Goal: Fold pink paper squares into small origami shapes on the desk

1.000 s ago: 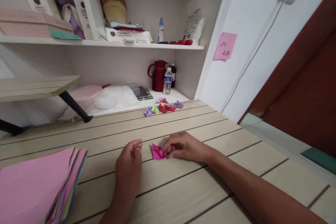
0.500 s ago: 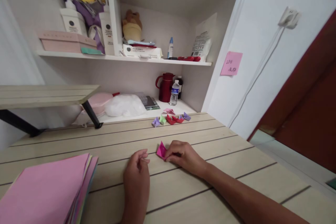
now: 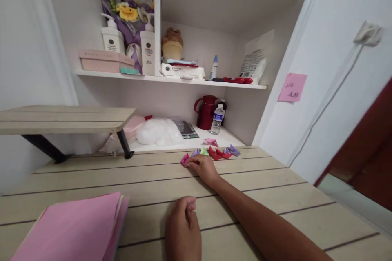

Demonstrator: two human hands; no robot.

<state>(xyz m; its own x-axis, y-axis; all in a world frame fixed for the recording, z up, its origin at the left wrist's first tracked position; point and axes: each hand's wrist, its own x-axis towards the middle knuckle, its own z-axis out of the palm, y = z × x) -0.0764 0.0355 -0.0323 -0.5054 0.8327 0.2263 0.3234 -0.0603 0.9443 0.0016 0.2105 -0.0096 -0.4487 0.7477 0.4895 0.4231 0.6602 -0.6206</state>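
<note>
Between the thumb and fingers of my right hand (image 3: 204, 168) is a small magenta origami paper boat (image 3: 184, 160), at the left end of a row of folded boats near the table's back edge. In that row are a green boat (image 3: 204, 151), red boats (image 3: 214, 153) and purple boats (image 3: 234, 150); my hand partly covers one purple boat (image 3: 196, 152). A pink folded paper (image 3: 211, 142) lies just behind them. My left hand (image 3: 183, 228) rests closer to me on the table, fingers curled in, with nothing visible in it.
A stack of coloured paper (image 3: 73, 228), pink on top, lies at the left front of the wooden table (image 3: 245, 195). A small raised stand (image 3: 67, 118) is behind it. At the back are a white plastic bag (image 3: 159, 132), a red jug (image 3: 206, 113) and a water bottle (image 3: 217, 120).
My right hand has carried the magenta boat away from me to the left end of the row. My left hand stays near the front, curled. The camera view has shifted.
</note>
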